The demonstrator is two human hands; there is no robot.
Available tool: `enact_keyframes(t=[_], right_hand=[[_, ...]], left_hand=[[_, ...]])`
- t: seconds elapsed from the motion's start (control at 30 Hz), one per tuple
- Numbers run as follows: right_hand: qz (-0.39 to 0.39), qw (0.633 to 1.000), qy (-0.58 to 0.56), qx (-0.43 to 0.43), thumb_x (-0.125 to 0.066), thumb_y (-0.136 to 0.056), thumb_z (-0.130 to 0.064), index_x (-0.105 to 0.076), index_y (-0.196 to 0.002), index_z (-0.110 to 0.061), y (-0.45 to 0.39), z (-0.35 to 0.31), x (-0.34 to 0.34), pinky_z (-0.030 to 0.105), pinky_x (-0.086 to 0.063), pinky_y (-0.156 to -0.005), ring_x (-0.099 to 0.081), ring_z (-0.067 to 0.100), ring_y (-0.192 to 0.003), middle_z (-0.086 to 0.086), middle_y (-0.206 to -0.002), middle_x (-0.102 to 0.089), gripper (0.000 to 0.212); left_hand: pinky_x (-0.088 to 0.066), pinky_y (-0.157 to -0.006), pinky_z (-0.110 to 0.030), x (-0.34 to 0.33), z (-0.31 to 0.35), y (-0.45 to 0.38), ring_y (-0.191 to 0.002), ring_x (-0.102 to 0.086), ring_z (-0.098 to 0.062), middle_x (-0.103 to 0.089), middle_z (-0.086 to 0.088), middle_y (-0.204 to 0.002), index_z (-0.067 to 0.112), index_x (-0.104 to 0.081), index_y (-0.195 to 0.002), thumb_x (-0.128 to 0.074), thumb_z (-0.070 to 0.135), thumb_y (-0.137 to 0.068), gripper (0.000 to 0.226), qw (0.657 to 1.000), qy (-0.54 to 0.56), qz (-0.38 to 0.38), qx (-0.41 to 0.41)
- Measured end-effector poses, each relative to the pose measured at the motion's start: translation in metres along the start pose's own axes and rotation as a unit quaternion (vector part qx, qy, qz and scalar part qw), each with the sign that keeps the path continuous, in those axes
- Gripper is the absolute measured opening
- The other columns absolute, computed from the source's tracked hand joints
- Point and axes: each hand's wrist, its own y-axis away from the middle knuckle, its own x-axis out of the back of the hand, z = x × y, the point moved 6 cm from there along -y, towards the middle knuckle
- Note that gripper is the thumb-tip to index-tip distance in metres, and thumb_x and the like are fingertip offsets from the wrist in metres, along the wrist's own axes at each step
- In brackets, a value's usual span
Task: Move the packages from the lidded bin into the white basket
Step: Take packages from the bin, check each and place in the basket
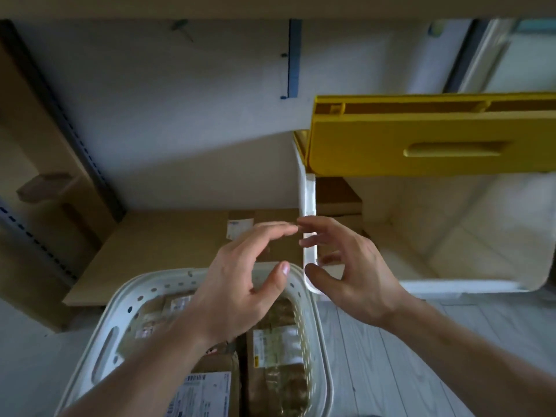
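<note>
The white basket (pixel 120 314) stands on the floor at the bottom centre and holds several brown packages (pixel 276 356) with white labels. To its right is the white bin (pixel 310 206) with its yellow lid (pixel 436 139) raised; a brown package (pixel 337 194) lies in the bin's far left corner. My left hand (pixel 240 284) hovers over the basket's far rim, fingers relaxed and spread, holding nothing. My right hand (pixel 355 269) hovers over the bin's left wall, fingers loosely curved, empty. The fingertips of both hands nearly meet.
A flat cardboard box (pixel 168 245) with a small label lies behind the basket against the white wall. Tall cardboard (pixel 45 176) and a dark metal rack upright (pixel 60 115) stand at the left. Pale plank flooring (pixel 391 371) shows at the right front.
</note>
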Motion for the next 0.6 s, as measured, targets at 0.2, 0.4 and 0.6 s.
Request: enact_keyframes(t=[0.2, 0.4, 0.6], right_hand=[[0.046, 0.998, 0.018, -0.038, -0.066, -0.080, -0.027, -0.052, -0.138, -0.031, 0.024, 0.029, 0.046, 0.029, -0.057, -0.080, -0.060, 0.004, -0.114, -0.017, -0.126, -0.060, 0.060], [0.084, 0.992, 0.011, -0.089, -0.066, -0.077, -0.031, -0.054, -0.136, -0.029, 0.039, 0.064, 0.093, 0.025, -0.057, -0.077, -0.062, 0.001, -0.110, -0.015, -0.124, -0.063, 0.060], [0.109, 0.987, 0.031, -0.113, -0.072, -0.085, -0.016, -0.054, -0.138, -0.026, 0.033, 0.092, 0.111, 0.016, -0.052, -0.076, -0.061, -0.001, -0.104, -0.013, -0.123, -0.062, 0.057]], left_hand=[[-0.037, -0.107, -0.009, -0.054, 0.022, -0.015, -0.136, -0.046, 0.006, -0.053, 0.026, -0.144, 0.031, -0.048, -0.147, -0.057, 0.034, -0.097, 0.051, 0.997, 0.053, -0.034, 0.036], [-0.035, -0.112, -0.015, -0.090, 0.032, -0.034, -0.140, -0.036, 0.013, -0.044, 0.030, -0.149, 0.032, -0.040, -0.153, -0.054, 0.034, -0.095, 0.059, 0.991, 0.095, -0.030, 0.087], [-0.030, -0.116, -0.019, -0.122, 0.025, -0.056, -0.144, -0.029, 0.012, -0.038, 0.025, -0.155, 0.036, -0.035, -0.155, -0.055, 0.037, -0.097, 0.061, 0.987, 0.068, -0.041, 0.139]])
